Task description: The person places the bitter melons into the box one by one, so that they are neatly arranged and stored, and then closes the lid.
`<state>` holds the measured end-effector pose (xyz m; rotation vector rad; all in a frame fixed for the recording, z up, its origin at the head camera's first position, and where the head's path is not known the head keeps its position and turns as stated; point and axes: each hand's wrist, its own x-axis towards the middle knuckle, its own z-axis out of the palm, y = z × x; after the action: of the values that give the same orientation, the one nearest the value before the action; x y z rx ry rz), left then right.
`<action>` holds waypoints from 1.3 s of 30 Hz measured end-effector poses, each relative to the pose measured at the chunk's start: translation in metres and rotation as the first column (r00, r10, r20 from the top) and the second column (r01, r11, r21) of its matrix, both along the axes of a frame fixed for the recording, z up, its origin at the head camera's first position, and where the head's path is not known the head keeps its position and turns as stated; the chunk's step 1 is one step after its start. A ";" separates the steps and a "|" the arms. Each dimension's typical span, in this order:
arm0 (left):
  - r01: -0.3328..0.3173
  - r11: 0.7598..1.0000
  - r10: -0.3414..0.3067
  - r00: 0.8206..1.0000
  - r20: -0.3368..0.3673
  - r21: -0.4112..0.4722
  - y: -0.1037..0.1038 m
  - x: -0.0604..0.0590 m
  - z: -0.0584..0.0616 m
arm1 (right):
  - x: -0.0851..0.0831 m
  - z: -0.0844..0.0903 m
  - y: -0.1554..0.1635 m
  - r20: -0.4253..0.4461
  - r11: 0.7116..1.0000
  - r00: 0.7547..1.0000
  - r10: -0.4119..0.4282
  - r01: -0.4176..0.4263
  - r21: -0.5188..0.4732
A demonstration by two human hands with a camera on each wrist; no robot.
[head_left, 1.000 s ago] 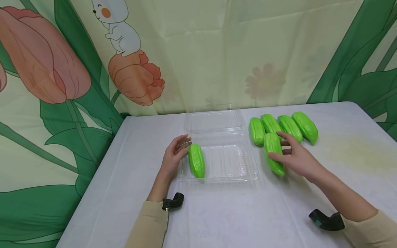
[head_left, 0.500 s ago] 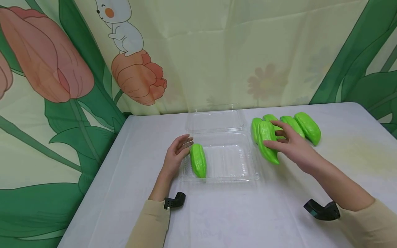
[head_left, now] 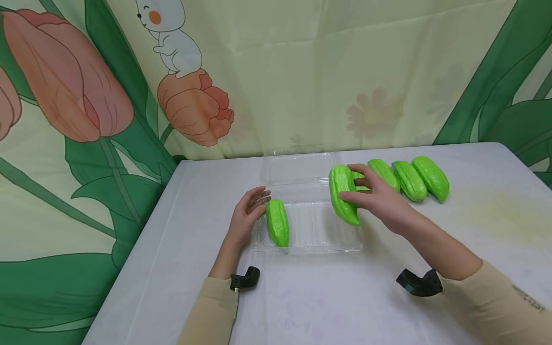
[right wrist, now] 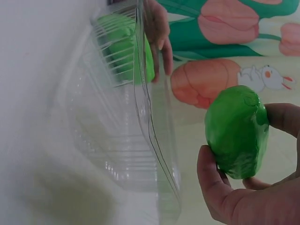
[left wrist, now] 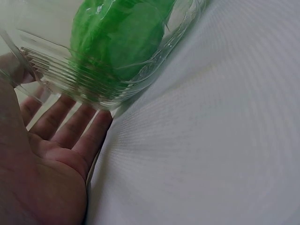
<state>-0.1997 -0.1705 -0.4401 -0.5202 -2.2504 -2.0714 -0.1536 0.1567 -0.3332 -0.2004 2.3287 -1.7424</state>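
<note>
My right hand [head_left: 384, 201] holds a glossy green, ribbed, pepper-like piece [head_left: 342, 191] above the right part of a clear plastic clamshell box [head_left: 308, 227]. Thumb and fingers pinch this piece around its sides in the right wrist view, its tapered end pointing toward me in the head view. A second green piece [head_left: 277, 223] lies lengthwise at the left inside the box. At the box's left wall, my left hand [head_left: 243, 218] grips the edge. The left wrist view shows fingers [left wrist: 77, 126] along the outside of the wall and the thumb at the rim.
Several more green pieces [head_left: 409, 179] lie in a row at the back right of the white-covered table [head_left: 319, 297]. The box's open lid [head_left: 299, 167] lies behind it, toward a printed curtain [head_left: 297, 72].
My right hand has lifted the green piece from beside the row and carried it left, over the box. The left hand stays at the box's left side.
</note>
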 end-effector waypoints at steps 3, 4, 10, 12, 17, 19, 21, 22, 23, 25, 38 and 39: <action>-0.001 1.000 0.001 1.000 0.001 -0.009 0.001 -0.001 0.000 | -0.002 -0.001 -0.007 0.004 1.000 1.000 0.010 -0.010 -0.013; 0.000 1.000 0.000 1.000 0.003 -0.010 0.001 -0.001 0.000 | -0.003 -0.002 -0.009 0.006 1.000 1.000 0.013 -0.013 -0.016; -0.003 1.000 0.004 1.000 0.021 -0.008 0.000 -0.002 -0.001 | -0.008 -0.004 -0.024 0.022 0.998 0.999 0.045 -0.044 -0.047; -0.004 1.000 0.004 1.000 0.022 -0.009 0.000 -0.001 -0.001 | -0.009 -0.006 -0.029 0.031 0.997 0.998 0.055 -0.054 -0.053; -0.003 1.000 0.003 1.000 0.021 -0.001 -0.001 -0.001 -0.002 | -0.011 -0.012 -0.039 0.051 0.996 0.996 0.076 -0.073 -0.054; -0.002 1.000 0.002 1.000 0.014 0.003 -0.001 -0.001 -0.001 | -0.012 -0.015 -0.043 0.059 0.996 0.995 0.081 -0.078 -0.046; 0.001 1.000 -0.001 1.000 0.007 0.008 -0.001 -0.001 -0.001 | -0.014 -0.017 -0.046 0.067 0.996 0.994 0.086 -0.084 -0.037; 0.000 1.000 0.000 1.000 0.006 0.009 0.000 -0.001 -0.001 | -0.015 -0.019 -0.048 0.071 0.996 0.994 0.087 -0.085 -0.026; 0.000 1.000 0.000 1.000 0.005 0.009 0.000 -0.001 -0.001 | -0.015 -0.020 -0.049 0.075 0.996 0.993 0.089 -0.088 -0.019; 0.000 1.000 0.000 1.000 0.008 0.010 0.000 -0.001 -0.001 | -0.017 -0.023 -0.053 0.085 0.996 0.992 0.091 -0.091 -0.003; 0.006 1.000 -0.006 0.999 0.039 -0.003 -0.001 -0.003 -0.001 | -0.019 -0.040 -0.075 0.119 0.980 0.983 0.143 -0.158 0.125; 0.003 1.000 -0.004 0.999 0.035 0.001 0.000 -0.002 -0.001 | -0.019 -0.042 -0.076 0.118 0.978 0.982 0.148 -0.164 0.131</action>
<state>-0.2021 -0.1709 -0.4411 -0.4923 -2.2682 -2.0997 -0.1726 0.0802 -0.3748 -0.2518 2.2798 -1.4736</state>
